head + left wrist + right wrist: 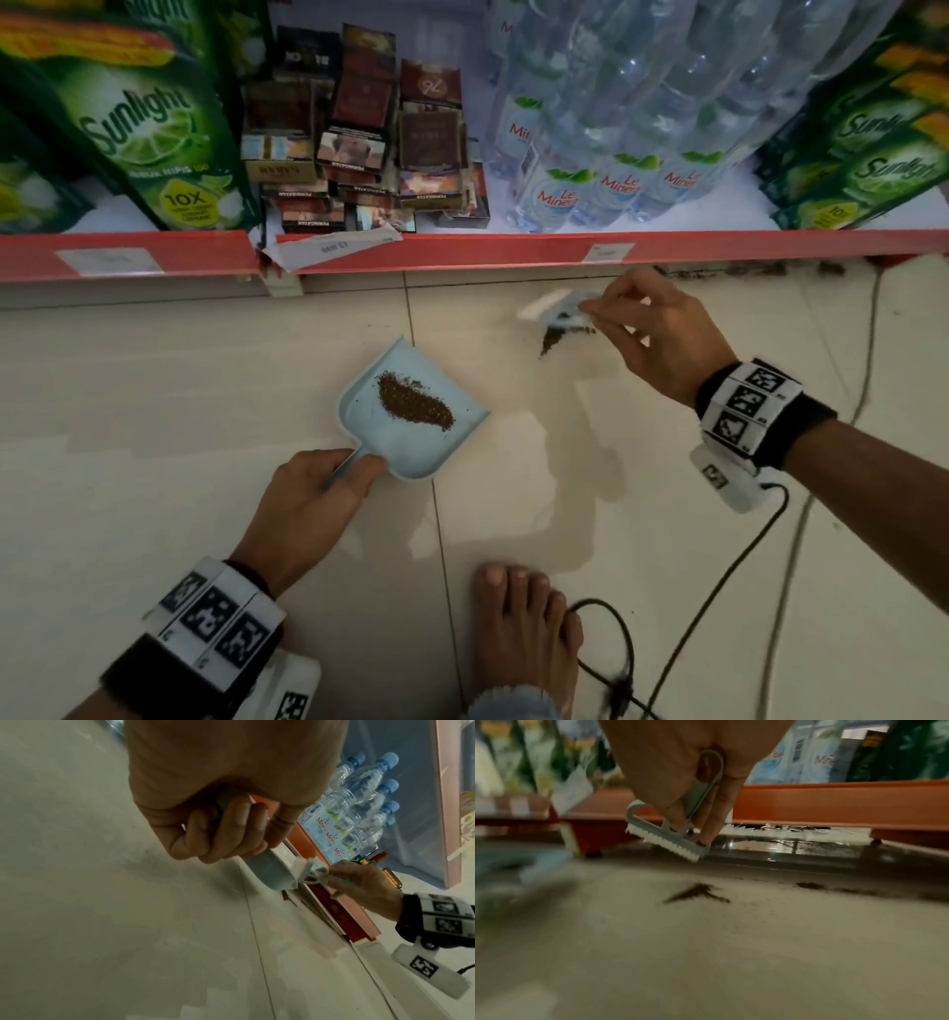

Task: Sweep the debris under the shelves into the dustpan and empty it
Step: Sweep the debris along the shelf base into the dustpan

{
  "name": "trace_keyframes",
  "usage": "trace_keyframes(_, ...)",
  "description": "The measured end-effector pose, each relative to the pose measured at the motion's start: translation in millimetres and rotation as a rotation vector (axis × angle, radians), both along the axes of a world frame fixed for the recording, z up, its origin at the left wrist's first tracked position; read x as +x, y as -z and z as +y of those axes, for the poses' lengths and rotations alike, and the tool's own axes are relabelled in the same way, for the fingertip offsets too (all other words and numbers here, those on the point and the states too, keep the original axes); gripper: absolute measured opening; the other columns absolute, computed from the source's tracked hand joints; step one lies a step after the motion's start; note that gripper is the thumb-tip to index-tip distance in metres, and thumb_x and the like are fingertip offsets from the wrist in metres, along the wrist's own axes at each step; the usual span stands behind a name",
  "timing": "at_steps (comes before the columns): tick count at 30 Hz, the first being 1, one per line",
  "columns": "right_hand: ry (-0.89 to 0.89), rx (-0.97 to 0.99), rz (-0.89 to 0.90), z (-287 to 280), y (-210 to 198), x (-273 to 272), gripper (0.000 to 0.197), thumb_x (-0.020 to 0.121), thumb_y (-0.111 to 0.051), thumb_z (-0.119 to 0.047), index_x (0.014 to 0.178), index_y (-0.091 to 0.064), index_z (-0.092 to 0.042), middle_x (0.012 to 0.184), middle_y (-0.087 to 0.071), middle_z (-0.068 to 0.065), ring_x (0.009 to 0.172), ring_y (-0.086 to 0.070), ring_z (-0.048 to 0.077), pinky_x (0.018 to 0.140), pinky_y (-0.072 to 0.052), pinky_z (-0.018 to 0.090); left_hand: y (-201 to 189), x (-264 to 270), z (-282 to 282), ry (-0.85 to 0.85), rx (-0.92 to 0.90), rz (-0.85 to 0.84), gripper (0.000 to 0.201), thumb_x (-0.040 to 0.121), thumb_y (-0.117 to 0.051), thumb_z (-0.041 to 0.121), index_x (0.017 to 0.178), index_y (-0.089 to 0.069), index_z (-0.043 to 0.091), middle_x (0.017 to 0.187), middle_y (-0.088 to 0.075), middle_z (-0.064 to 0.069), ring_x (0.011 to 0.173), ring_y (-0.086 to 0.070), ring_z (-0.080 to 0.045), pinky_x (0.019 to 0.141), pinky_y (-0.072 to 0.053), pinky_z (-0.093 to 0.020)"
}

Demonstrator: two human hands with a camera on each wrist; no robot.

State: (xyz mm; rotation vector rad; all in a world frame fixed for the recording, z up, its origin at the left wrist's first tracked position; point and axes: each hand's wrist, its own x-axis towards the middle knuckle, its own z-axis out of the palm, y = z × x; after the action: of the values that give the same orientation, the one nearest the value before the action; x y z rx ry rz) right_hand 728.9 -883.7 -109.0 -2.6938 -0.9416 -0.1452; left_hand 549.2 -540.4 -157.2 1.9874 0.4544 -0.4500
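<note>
A light blue dustpan (411, 442) lies on the tiled floor with a brown heap of debris (415, 400) in it. My left hand (313, 493) grips its handle (264, 868) from below. My right hand (642, 324) pinches a small pale brush (664, 835) with white bristles, lifted a little off the floor near the shelf's red edge. Below the brush a small streak of debris (550, 340) lies on the tile, also seen as the dark streak (695, 892) in the right wrist view. More crumbs (811, 885) line the gap under the shelf.
The red-edged bottom shelf (462, 252) carries green detergent packs (149, 128), cigarette boxes (359, 128) and water bottles (606, 154). A bare foot (524, 627) and a black cable (667, 616) lie on the floor near me.
</note>
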Motion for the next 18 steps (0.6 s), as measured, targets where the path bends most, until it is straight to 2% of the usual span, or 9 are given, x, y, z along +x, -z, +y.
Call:
trace_keyframes(2,0.070,0.154,0.066,13,-11,-1,0.032,0.088,-0.071,-0.012,0.120,-0.069,-0.013,0.092,-0.068,0.001,0.080,-0.062,0.016,0.073,-0.054,0.035,4,5,-13,0.017,-0.035,-0.030,0.045,0.090,-0.060,0.038,0.053,-0.043,0.020,0.045,-0.038,0.009,0.043,-0.034,-0.004,0.053,-0.031,-0.028)
trace_keyframes(4,0.131,0.207,0.175,26,-20,-2,0.039,0.085,-0.075,-0.017,0.124,-0.065,-0.016,0.086,-0.070,-0.010,0.077,-0.058,-0.001,0.078,-0.049,0.021,2,9,-17,0.048,-0.045,-0.012,0.044,0.088,-0.059,0.041,0.053,-0.041,0.020,0.045,-0.037,0.009,0.044,-0.033,-0.006,0.054,-0.030,-0.029)
trace_keyframes(7,0.177,0.221,0.409,49,-23,-5,0.029,0.085,-0.075,-0.018,0.112,-0.066,-0.013,0.082,-0.074,0.000,0.064,-0.060,-0.003,0.065,-0.045,0.009,-2,11,-18,0.054,-0.077,-0.019,0.044,0.080,-0.055,0.052,0.053,-0.041,0.020,0.045,-0.036,0.010,0.043,-0.032,-0.006,0.055,-0.030,-0.029)
trace_keyframes(8,0.193,0.256,0.506,58,-22,-6,0.025,0.085,-0.074,-0.015,0.108,-0.065,-0.012,0.080,-0.074,0.005,0.061,-0.063,0.002,0.058,-0.048,0.011,-3,9,-20,0.056,-0.088,-0.014,0.043,0.076,-0.053,0.056,0.054,-0.042,0.020,0.045,-0.037,0.009,0.043,-0.033,-0.006,0.055,-0.030,-0.029)
trace_keyframes(10,0.240,0.334,0.631,76,-15,-7,0.019,0.086,-0.073,-0.012,0.103,-0.064,-0.009,0.079,-0.072,0.012,0.060,-0.066,0.023,0.050,-0.053,0.025,-5,7,-21,0.059,-0.096,-0.012,0.043,0.072,-0.050,0.059,0.055,-0.043,0.020,0.045,-0.038,0.009,0.044,-0.033,-0.007,0.055,-0.030,-0.030)
trace_keyframes(12,0.289,0.353,0.617,95,-4,-6,0.016,0.087,-0.072,-0.014,0.100,-0.064,-0.011,0.083,-0.072,0.013,0.064,-0.065,0.026,0.058,-0.057,0.034,-4,4,-19,0.069,-0.095,-0.012,0.043,0.074,-0.051,0.058,0.055,-0.043,0.020,0.045,-0.038,0.008,0.044,-0.033,-0.007,0.055,-0.030,-0.029)
trace_keyframes(15,0.227,0.140,0.421,111,11,-1,0.016,0.091,-0.065,-0.023,0.106,-0.071,-0.018,0.099,-0.073,0.005,0.087,-0.068,0.024,0.082,-0.056,0.038,-2,-1,-15,0.038,-0.083,-0.015,0.046,0.088,-0.059,0.046,0.054,-0.043,0.021,0.045,-0.038,0.007,0.044,-0.032,-0.006,0.054,-0.030,-0.028)
trace_keyframes(16,0.173,0.036,0.365,113,14,0,0.022,0.094,-0.061,-0.028,0.112,-0.071,-0.021,0.104,-0.073,0.005,0.090,-0.067,0.026,0.081,-0.055,0.037,0,-3,-13,0.026,-0.083,-0.021,0.046,0.091,-0.059,0.042,0.054,-0.043,0.021,0.046,-0.038,0.007,0.043,-0.032,-0.007,0.054,-0.029,-0.028)
trace_keyframes(18,0.062,-0.166,0.306,112,17,2,0.031,0.099,-0.051,-0.035,0.125,-0.066,-0.027,0.104,-0.069,0.007,0.087,-0.065,0.030,0.071,-0.049,0.032,2,-4,-7,0.010,-0.069,-0.025,0.045,0.092,-0.058,0.039,0.053,-0.042,0.020,0.045,-0.037,0.007,0.043,-0.031,-0.008,0.054,-0.029,-0.028)
